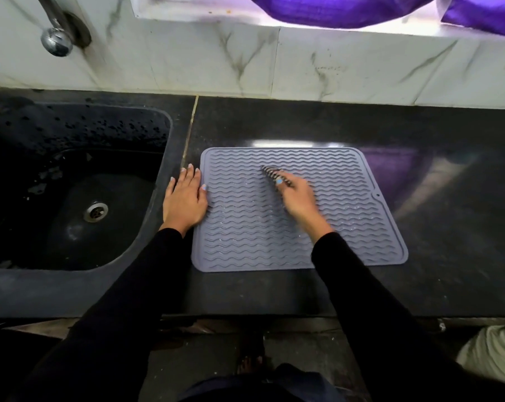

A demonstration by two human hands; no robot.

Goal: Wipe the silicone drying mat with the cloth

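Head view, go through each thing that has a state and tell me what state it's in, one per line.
Mat: flat on the counter, beside the sink.
Cloth: striped, bunched, held on the mat.
Right hand: grips the cloth, blurred.
Left hand: flat, fingers straight, at the mat's left edge.
Sink: wet, specked with debris.
Tap: no water visible.

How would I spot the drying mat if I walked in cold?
Find the black sink set in the dark counter. Just right of it lies the drying mat, flat, grey, covered in wavy ridges, the only pale thing on the counter.
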